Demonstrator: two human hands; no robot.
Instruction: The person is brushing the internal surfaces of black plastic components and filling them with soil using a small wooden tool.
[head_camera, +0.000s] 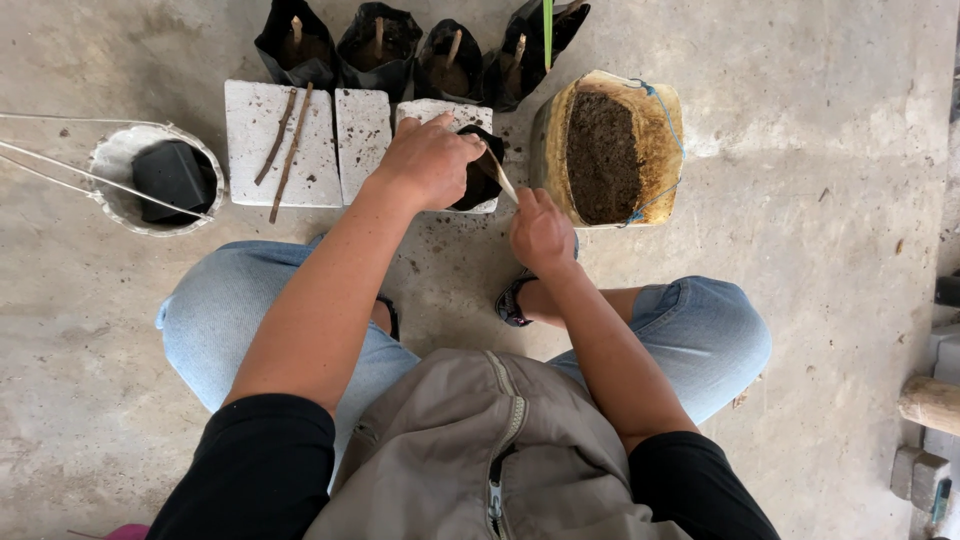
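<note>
- Left hand (428, 160): curled over the mouth of a small black nursery bag (478, 180), fingers closed on its rim, holding it on top of a white block (440, 112).
- Right hand (541, 232): closed round a thin pale flat stick (498, 174), its far end slanted up into the black bag's opening, just beside the left hand's fingers.
- Black nursery bag: on the rightmost of three white blocks, mostly hidden under the left hand; contents not visible.
- Just right of both hands: a cut yellowish container (610, 145) lying open, filled with dark soil (602, 158), a blue cord along its rim.
- Middle white block (362, 135): bare on top.
- Left white block (270, 145): two slim brown twig cuttings (285, 150) lying on it, side by side, slightly slanted.
- Behind the blocks: a row of four filled black bags (378, 45), each with a short cutting standing upright in soil; a green blade rising at the rightmost one.
- Far left: a round grey bucket (115, 160) with a wire handle, folded black bags (172, 175) inside.
- Near edge: knees in light blue jeans (215, 320) bent in a squat, black sleeves, a grey-brown zipped bag (470, 450) at the chest.
- Underneath everything: bare concrete floor (820, 200), with specks of soil near the blocks.
</note>
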